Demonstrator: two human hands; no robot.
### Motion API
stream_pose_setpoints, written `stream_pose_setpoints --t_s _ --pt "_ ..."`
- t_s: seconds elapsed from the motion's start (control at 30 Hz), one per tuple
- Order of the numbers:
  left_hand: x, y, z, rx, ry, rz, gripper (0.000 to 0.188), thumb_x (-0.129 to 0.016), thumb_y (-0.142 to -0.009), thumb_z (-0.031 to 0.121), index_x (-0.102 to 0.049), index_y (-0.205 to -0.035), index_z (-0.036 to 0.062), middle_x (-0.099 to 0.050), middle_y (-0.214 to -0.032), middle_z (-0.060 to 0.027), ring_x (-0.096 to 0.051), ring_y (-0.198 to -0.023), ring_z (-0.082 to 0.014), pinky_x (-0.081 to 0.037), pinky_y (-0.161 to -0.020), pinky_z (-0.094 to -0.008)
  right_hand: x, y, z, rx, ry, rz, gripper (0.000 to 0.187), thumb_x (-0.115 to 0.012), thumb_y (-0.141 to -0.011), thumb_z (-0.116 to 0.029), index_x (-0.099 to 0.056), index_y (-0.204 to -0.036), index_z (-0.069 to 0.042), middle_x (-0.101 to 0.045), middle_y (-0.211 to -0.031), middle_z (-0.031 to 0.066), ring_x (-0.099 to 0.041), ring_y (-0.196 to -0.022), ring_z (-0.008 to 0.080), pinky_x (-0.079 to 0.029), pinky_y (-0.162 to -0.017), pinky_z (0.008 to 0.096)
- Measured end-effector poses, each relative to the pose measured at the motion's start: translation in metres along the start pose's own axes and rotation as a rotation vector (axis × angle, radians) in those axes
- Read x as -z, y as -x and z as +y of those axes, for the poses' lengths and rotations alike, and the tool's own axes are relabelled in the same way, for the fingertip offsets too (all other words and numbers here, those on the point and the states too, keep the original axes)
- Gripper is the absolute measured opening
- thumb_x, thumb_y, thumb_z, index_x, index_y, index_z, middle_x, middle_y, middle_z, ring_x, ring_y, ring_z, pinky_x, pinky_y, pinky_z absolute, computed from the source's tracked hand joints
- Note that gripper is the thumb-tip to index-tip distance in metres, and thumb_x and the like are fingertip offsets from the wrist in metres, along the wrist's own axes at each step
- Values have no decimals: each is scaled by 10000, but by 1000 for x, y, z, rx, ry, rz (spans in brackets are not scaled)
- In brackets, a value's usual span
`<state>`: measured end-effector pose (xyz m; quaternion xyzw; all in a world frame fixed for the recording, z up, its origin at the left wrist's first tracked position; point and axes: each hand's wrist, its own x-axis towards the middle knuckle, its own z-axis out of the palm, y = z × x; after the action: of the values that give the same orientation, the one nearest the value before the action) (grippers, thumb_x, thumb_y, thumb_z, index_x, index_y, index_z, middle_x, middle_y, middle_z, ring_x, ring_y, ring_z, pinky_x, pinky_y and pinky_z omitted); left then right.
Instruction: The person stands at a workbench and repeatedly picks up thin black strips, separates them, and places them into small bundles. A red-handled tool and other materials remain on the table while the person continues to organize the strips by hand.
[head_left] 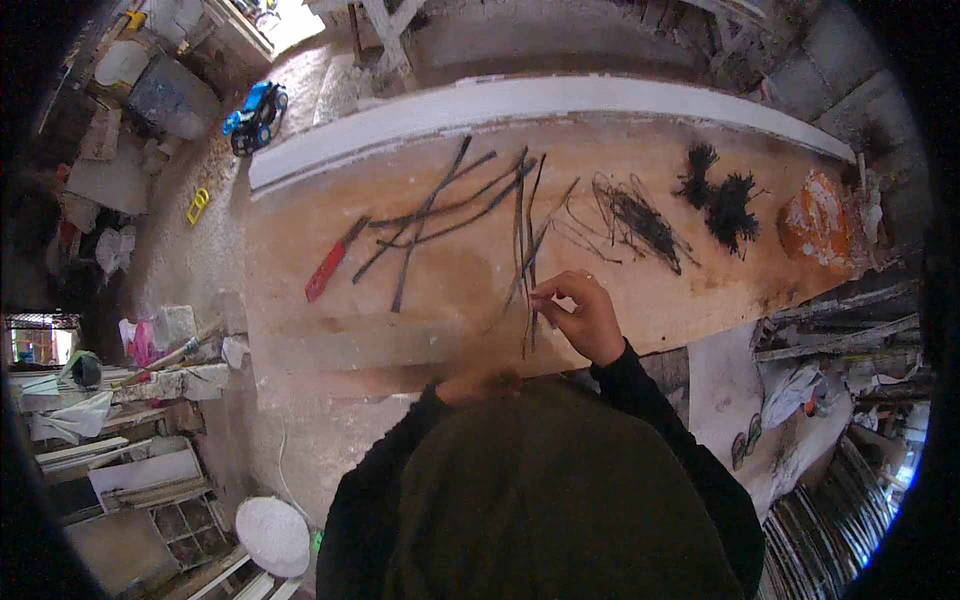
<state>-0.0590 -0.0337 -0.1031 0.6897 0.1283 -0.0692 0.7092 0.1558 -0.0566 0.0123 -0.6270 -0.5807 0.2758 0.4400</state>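
"Floor (175, 265) first: what lies toward the left of the frame?"

"Yellow object (198, 207), then a blue toy truck (256, 118) at the upper left, near the end of a long white strip (540, 98) edging the counter (280, 240)."

"And on the counter?"

"Left of centre, a tool with a red handle (326, 272) lies aslant. Just right of it, flat dark strips (422, 216) cross one another."

"Where are the hands?"

"Left hand (487, 383) is blurred at the lower centre, by the counter's near edge; I cannot tell whether it grips anything. Thin dark strands (528, 235) run down the middle of the frame, and the right hand (575, 310), just right of centre, pinches their lower part between thumb and fingertips."

"Further right?"

"Tangled dark wire (645, 222), lying loose, then two black bristly bunches (735, 212) at the upper right, side by side. Beyond them, near the counter's right end, sits something orange (815, 222) with whitish smears."
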Motion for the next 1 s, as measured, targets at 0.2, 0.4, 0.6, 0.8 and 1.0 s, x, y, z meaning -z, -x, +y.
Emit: stream_pose_setpoints --t_s 0.2,0.4,0.6,0.8,1.0 --pt "20 2 26 -50 -121 398 309 -612 -768 103 -519 -1057 46 -537 -1021 -63 -528 -871 -162 -417 -775 -280 9 -5 -12 -145 -303 85 111 -606 -788 -120 -590 -877 -57 -596 -795 16 -539 -735 100 -410 -638 244" --pt "47 8 54 -101 212 542 377 -614 -786 155 -472 -1123 63 -523 -1097 -91 -535 -880 -185 -426 -772 -302 -1 -5 -13 -219 -711 77 158 -576 -826 -152 -566 -891 -8 -587 -812 20 -550 -741 96 -435 -675 230" --pt "38 31 104 -208 573 738 334 -618 -794 185 -495 -1061 25 -554 -1008 -95 -538 -883 -173 -445 -771 -321 -8 -1 -30 -254 -737 5 167 -546 -841 -174 -548 -901 -17 -582 -815 38 -573 -757 127 -455 -704 260" --pt "39 42 99 -192 563 799 195 -601 -801 161 -564 -924 14 -582 -867 -59 -556 -832 -156 -466 -745 -310 -22 3 -35 -401 -1147 -60 130 -506 -859 -153 -510 -952 -63 -583 -816 40 -586 -784 158 -466 -724 285" --pt "45 46 70 -58 639 935 169 -606 -790 141 -572 -908 25 -584 -826 -51 -569 -749 -146 -490 -668 -288 -40 5 -27 -311 -1292 -33 118 -514 -849 -115 -513 -957 -66 -587 -850 44 -587 -832 171 -441 -804 309"
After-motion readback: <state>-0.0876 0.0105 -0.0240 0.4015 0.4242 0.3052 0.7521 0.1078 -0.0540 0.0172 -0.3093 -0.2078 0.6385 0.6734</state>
